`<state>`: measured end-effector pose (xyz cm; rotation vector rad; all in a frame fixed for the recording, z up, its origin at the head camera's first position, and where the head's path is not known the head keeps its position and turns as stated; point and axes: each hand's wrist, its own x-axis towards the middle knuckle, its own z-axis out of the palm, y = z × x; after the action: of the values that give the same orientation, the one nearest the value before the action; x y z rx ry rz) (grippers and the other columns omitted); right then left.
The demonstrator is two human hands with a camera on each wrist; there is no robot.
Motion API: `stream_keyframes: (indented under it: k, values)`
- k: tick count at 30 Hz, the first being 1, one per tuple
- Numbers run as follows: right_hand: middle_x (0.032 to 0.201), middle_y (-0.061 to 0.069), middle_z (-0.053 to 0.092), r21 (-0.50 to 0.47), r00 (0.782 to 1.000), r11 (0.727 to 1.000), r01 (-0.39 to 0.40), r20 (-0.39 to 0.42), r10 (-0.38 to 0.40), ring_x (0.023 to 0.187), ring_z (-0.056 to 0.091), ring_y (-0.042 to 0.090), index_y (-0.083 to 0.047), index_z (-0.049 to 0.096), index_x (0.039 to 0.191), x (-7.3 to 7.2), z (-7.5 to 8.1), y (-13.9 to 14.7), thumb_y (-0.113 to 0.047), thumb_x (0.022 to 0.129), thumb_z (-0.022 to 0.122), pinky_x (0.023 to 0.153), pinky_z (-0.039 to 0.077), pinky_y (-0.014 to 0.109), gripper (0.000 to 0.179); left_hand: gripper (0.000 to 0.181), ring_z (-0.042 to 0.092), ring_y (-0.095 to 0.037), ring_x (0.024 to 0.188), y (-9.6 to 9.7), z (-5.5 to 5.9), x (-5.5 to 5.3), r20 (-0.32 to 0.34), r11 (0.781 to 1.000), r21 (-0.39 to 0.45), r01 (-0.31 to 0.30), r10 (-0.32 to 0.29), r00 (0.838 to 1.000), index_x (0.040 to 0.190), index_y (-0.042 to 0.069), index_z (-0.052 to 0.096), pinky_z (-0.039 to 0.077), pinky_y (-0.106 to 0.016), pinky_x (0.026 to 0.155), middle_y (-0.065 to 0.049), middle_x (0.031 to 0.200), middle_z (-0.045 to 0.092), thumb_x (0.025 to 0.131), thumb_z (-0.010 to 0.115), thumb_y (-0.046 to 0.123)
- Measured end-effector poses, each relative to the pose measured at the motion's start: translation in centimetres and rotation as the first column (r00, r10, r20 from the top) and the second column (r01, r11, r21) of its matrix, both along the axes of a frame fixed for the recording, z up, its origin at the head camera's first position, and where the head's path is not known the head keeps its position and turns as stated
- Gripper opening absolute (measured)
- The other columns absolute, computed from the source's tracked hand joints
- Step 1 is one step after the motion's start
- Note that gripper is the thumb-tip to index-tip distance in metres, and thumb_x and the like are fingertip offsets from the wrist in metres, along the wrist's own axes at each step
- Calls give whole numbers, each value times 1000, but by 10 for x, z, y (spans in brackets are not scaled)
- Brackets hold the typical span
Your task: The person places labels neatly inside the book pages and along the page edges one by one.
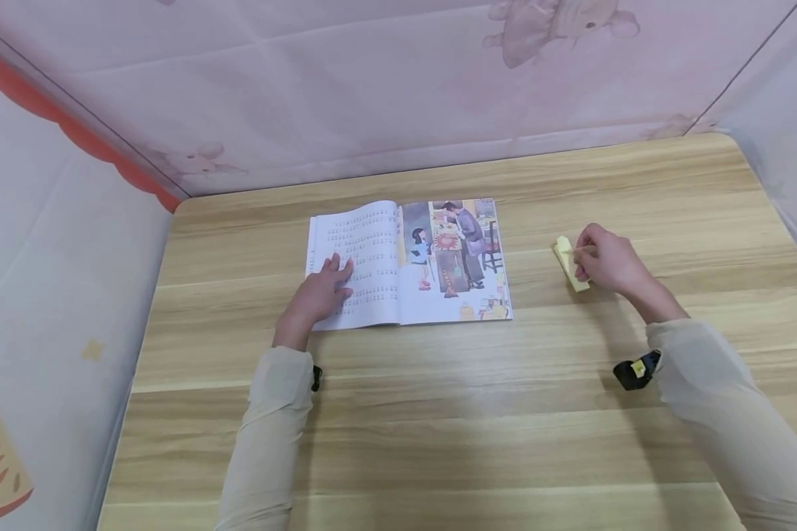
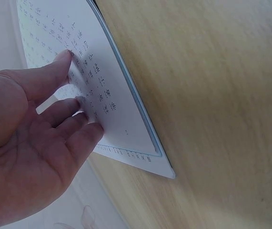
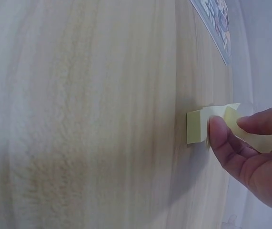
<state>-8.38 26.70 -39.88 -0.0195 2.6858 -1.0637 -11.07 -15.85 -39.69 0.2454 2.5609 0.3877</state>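
An open book lies on the table, text on its left page and a coloured picture on its right page. My left hand rests on the left page, fingers spread; in the left wrist view the left hand's fingertips touch the printed paper. To the right of the book is a pad of pale yellow sticky notes. My right hand is over the pad and pinches a yellow sticky note between thumb and fingers. The sheet bends up from the pad, and the fingers hide part of it.
The wood-grain table spreads out around the book and the pad. A pale pink patterned curtain stands behind the table's far edge, with another light patterned sheet on the left. A small black device sits at the right wrist.
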Motion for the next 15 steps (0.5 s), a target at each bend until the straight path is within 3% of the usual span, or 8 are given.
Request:
stream_keyframes:
  k: [8,15]
  values:
    - [74,19,62,11,1000,1000,-1,32,0,64,62,23,6,43,97,-2,-2,1,-1,91,45,50,48,26,9,55,3,-30,137,1,0,-1,12,1000,-5,-16,16,1000,143,10,23,11,-48,108,-14,150,4,95,48,16]
    - [83,25,61,-32,999,999,-7,54,9,65,63,22,8,39,100,-2,-3,1,0,94,42,55,51,30,11,55,3,-31,137,0,0,-1,13,1000,-18,-5,5,1000,144,10,22,12,-49,108,-15,150,4,95,47,17]
